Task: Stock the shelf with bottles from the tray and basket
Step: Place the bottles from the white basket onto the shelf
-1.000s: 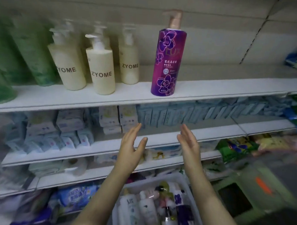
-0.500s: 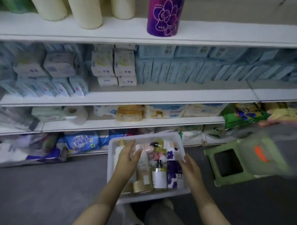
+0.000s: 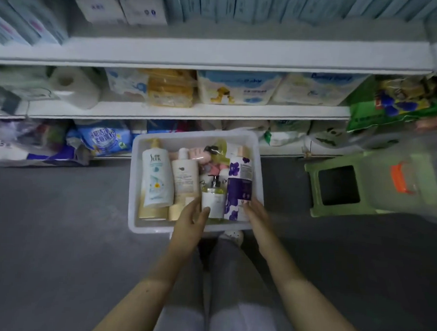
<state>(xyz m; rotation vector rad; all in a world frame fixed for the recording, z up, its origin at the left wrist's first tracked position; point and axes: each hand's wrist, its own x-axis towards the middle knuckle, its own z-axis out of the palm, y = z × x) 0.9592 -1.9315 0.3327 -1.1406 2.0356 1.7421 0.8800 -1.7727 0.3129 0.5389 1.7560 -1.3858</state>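
**Both hands at the bottles in the tray**

A white tray [image 3: 134,186] is seen on the grey floor, just in front of the lowest shelf [image 3: 190,109]. Several bottles are laid in it. A white bottle [image 3: 156,177] with a blue label lies at the left, and a cream bottle [image 3: 184,176] lies beside it. A clear pump bottle [image 3: 213,201] and a purple bottle [image 3: 239,188] lie side by side at the right.

The left hand [image 3: 190,221] is held over the tray's near rim, released. Its fingers are stretched along the left of the pump bottle and its thumb is set against that bottle's lower end. Nothing is grasped by it.

The right hand [image 3: 256,213] is laid at the purple bottle's near end, with its fingertips on the label. Whether the fingers are curled round the bottle cannot be told, as the view is soft there.

A green stool [image 3: 336,188] stands on the floor to the right of the tray, a little apart from it. A paper roll [image 3: 73,86] and packets are kept on the shelves behind.
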